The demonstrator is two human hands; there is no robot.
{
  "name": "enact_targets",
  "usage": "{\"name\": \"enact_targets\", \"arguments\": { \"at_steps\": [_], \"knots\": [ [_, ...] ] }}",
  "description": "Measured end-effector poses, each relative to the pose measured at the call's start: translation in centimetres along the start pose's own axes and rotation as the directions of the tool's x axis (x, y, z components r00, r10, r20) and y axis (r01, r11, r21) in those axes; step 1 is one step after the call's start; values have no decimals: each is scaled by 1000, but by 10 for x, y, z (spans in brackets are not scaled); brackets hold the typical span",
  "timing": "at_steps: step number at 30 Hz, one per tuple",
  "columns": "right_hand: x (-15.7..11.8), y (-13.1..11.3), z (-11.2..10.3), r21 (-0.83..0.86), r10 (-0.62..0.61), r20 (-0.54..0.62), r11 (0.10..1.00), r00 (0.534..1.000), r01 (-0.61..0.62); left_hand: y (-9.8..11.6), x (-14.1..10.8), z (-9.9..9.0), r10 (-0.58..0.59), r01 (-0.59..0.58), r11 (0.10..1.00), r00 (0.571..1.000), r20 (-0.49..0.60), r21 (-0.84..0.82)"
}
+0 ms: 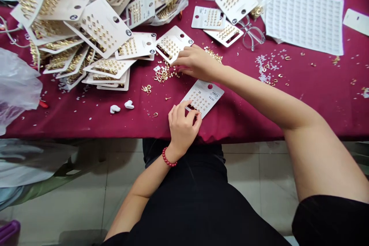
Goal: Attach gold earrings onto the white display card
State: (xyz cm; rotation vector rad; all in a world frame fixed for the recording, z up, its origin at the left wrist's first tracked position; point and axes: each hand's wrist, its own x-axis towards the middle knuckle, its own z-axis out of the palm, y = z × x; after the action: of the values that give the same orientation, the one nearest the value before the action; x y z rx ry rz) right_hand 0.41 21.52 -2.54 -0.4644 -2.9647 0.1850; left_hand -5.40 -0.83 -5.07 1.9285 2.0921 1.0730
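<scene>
A white earring card (212, 102) with rows of small studs lies near the table's front edge. My left hand (183, 125), with a red bead bracelet (169, 157) at its wrist, rests at the card's lower left, fingers curled on its edge. Further up, my right hand (198, 62) reaches over a pile of small gold earring parts (163, 73), fingertips down at its right side. Whatever those fingertips hold is too small to make out. Another earring card (170, 46) lies just beyond the pile, partly behind my right hand.
Many stacked earring cards (100, 27) fill the left back. Clear glasses (253, 36) lie beside several cards at the back. Sticker sheets (305, 19) cover the right back. Two white earbuds (129, 104) are left of my left hand. Plastic wrapping (17, 84) lies far left.
</scene>
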Motion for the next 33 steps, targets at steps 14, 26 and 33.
{"name": "enact_targets", "arguments": {
  "at_steps": [14,26,33],
  "knots": [
    [8,-4,4,209,41,-10,977,999,-38,1,1,0,-4,4,1000,1000,1,4],
    [-45,-62,-47,435,469,-220,832,856,-344,-1,1,2,-11,11,1000,1000,-5,5],
    [-131,-144,-2,448,718,-286,686,635,-574,0,2,1,13,-13,1000,1000,25,24]
  ]
}}
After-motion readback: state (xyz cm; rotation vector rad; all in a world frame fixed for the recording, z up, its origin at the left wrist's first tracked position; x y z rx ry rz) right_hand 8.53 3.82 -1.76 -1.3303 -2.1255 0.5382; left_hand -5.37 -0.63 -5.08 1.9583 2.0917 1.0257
